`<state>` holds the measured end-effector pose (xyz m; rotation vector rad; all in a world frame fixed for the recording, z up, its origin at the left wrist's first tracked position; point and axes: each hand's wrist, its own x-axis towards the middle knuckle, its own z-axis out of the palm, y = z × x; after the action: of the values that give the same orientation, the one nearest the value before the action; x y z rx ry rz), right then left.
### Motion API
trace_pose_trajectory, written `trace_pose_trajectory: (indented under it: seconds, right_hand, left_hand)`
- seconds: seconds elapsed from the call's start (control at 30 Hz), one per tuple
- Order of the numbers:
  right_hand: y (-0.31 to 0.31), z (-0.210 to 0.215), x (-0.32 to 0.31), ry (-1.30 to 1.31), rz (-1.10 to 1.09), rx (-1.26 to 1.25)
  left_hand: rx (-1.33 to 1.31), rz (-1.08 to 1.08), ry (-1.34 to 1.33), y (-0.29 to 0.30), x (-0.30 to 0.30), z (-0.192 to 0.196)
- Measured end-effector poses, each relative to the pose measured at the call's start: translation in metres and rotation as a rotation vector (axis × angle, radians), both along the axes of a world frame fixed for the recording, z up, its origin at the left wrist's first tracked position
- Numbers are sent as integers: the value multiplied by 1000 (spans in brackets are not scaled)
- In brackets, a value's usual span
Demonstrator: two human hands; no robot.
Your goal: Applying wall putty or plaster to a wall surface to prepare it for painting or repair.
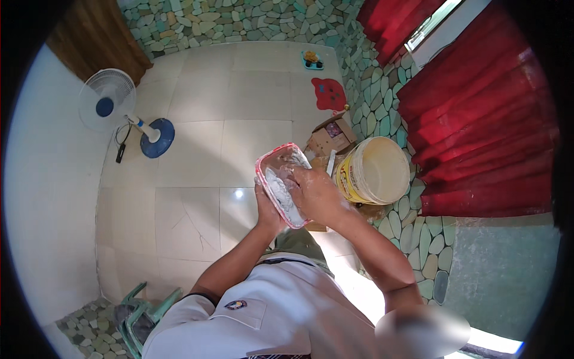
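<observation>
I hold a clear rectangular plastic container (273, 166) with a red rim in front of my chest, tilted. White paste or powder lies inside it. My left hand (267, 209) grips the container from below along its near side. My right hand (315, 190) reaches into the container, fingers dusted white and pressed into the white material. What my right fingers grasp is hidden by the hand itself.
A yellow bucket (373, 170) stands empty by the pebble wall to the right, beside a cardboard box (330, 136). A standing fan (110, 102) with blue base stands at left. Red curtains (478, 113) hang at right. A green plastic chair (140, 317) sits at lower left.
</observation>
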<state>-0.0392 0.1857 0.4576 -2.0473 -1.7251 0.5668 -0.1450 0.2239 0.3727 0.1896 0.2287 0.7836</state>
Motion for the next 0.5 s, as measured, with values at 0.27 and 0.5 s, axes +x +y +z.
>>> trace_pose_trajectory:
  seconds: [0.27,0.5]
  right_hand:
    - [47,24,30,-190,-91,80]
    - [115,6,125,105,-56,28]
  left_hand:
    - [-30,134,175,71,35,-12]
    - [77,179,192,130,109,-4]
